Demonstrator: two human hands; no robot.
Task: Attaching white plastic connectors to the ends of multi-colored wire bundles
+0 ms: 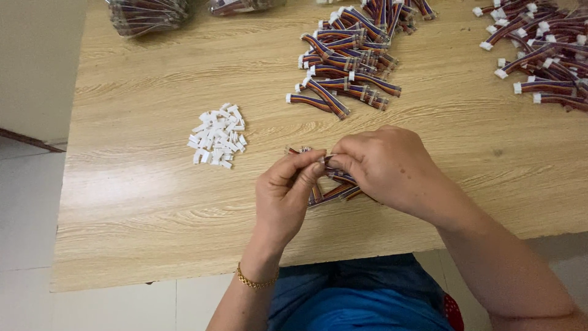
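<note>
My left hand (pixel 286 193) and my right hand (pixel 381 164) meet over the wooden table (pixel 153 202), fingertips pinched together on a short multicoloured wire cable (pixel 334 191). The cable's ends poke out under and between my hands. A small white plastic connector seems pinched at the fingertips, mostly hidden. To the left lies a small heap of white plastic connectors (pixel 217 135). A gold bracelet (pixel 254 282) circles my left wrist.
A pile of multicoloured cables with white connectors (pixel 349 55) lies at the far middle, and another pile of cables (pixel 545 49) at the far right. Clear bags holding cables (pixel 147 13) sit at the far left edge. A tiled floor (pixel 24 233) lies to the left.
</note>
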